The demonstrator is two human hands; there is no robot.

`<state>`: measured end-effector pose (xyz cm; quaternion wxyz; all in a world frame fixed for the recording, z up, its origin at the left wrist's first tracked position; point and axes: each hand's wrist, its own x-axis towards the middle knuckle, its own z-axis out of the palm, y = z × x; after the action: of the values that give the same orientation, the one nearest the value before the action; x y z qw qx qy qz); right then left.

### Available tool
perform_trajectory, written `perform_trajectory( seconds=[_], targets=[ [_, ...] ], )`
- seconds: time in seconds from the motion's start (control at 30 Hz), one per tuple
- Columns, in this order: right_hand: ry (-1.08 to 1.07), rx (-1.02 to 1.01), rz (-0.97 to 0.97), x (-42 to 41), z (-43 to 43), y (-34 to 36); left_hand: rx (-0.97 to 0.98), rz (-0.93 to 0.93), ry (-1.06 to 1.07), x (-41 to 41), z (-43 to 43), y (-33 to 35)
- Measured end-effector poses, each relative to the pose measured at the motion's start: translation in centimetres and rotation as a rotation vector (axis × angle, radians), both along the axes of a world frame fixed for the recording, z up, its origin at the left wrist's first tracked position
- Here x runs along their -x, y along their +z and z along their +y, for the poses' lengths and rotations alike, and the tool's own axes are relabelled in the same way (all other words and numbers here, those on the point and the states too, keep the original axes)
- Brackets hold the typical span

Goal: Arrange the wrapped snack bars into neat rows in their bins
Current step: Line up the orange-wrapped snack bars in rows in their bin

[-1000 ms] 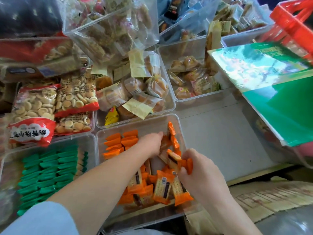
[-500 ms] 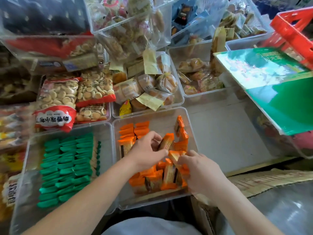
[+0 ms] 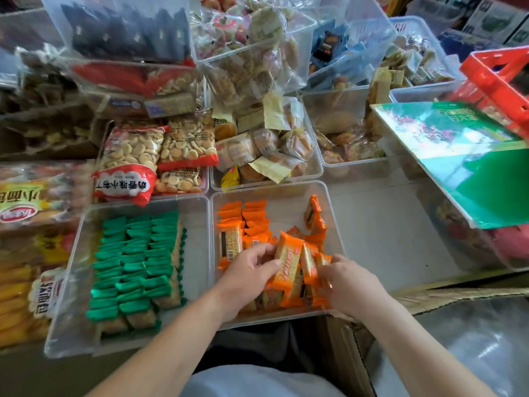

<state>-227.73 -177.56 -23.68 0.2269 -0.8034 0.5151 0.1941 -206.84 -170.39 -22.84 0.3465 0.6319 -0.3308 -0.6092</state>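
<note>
Both forearms are stretched forward from the bottom edge into the near half of a clear bin (image 3: 274, 188). The left hand (image 3: 247, 272) is held palm down with its fingers curled. Its thumb is pressed against the left edge of an upright bar (image 3: 287, 260), which is pinched between thumb and fingertips. The right hand (image 3: 350, 285) is set just beside it, knuckles up, with the fingers bent down over the neighbouring wrappers. Its fingertips are hidden, so they can only be said to seem closed on 1 or 2 of them.

The orange snack bars (image 3: 246, 217) are kept in this bin. At the back left, 2 short rows are stood on edge and packed close. 1 wrapper is laid face up in front of them, with a cracker picture shown. A few more are leaned against the right wall, and a loose heap is gathered under the hands at the front. In the left bin (image 3: 143, 202), touching the first, green snack bars (image 3: 134, 262) are lined up in tidy rows.
</note>
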Motion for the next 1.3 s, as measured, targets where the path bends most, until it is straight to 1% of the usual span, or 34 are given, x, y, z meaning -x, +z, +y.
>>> perform_trajectory(
  seconds=[0.07, 0.13, 0.17, 0.23, 0.33, 0.4, 0.47, 0.57, 0.63, 0.73, 0.83, 0.9, 1.0, 1.1, 1.2, 1.3],
  targets=[
    [-0.012, -0.010, -0.008, 0.0, 0.0, 0.6, 0.000, 0.010, -0.002, 0.0, 0.2, 0.1],
    [-0.038, 0.019, -0.060, 0.1, -0.2, 1.6, -0.002, 0.033, 0.000, 0.1, 0.3, 0.3],
    [-0.075, 0.043, -0.128, 0.2, -0.3, 2.0, -0.006, 0.044, -0.002, 0.1, 0.3, 0.5],
    [-0.212, 0.041, -0.350, 0.1, -0.3, 2.8, -0.004, 0.052, -0.003, 0.3, 0.1, 0.6],
    [-0.409, -0.076, -0.703, -0.4, -0.3, 3.5, 0.053, 0.047, -0.030, 0.9, -0.4, 0.8],
    [-0.470, -0.072, -0.811, -0.4, -0.3, 3.7, 0.093, 0.024, -0.054, 1.5, -0.8, 1.0],
    [-0.508, 0.024, -0.819, 0.4, -0.5, 3.8, 0.117, -0.070, -0.058, 2.0, -1.4, 0.7],
    [-0.580, 0.137, -0.798, 2.1, -0.8, 3.8, 0.084, -0.366, -0.109, 2.4, -2.6, -1.3],
    [-0.610, 0.203, -0.798, 3.3, -0.9, 3.7, 0.061, -0.537, -0.209, 3.1, -3.7, -2.3],
    [-0.679, 0.303, -0.811, 4.6, -0.8, 3.9, 0.120, -0.697, -0.354, 5.0, -5.8, -2.8],
    [-0.745, 0.335, -0.813, 5.9, -0.8, 3.6, 0.060, -0.892, -0.594, 7.2, -8.0, -3.6],
    [-0.808, 0.287, -0.843, 6.7, -1.0, 3.4, -0.007, -0.909, -0.681, 8.1, -8.8, -4.3],
    [-0.867, 0.219, -0.875, 7.5, -1.1, 3.2, -0.029, -0.865, -0.704, 8.7, -8.9, -5.4],
    [-0.888, 0.193, -0.889, 8.0, -1.2, 3.0, 0.027, -0.893, -0.657, 9.4, -8.7, -5.7],
    [-0.898, 0.188, -0.869, 8.2, -1.4, 2.8, 0.009, -0.910, -0.645, 10.3, -8.6, -5.6],
    [-0.892, 0.181, -0.853, 8.2, -1.6, 2.8, -0.054, -0.820, -0.523, 11.1, -8.9, -5.7]
  ],
)
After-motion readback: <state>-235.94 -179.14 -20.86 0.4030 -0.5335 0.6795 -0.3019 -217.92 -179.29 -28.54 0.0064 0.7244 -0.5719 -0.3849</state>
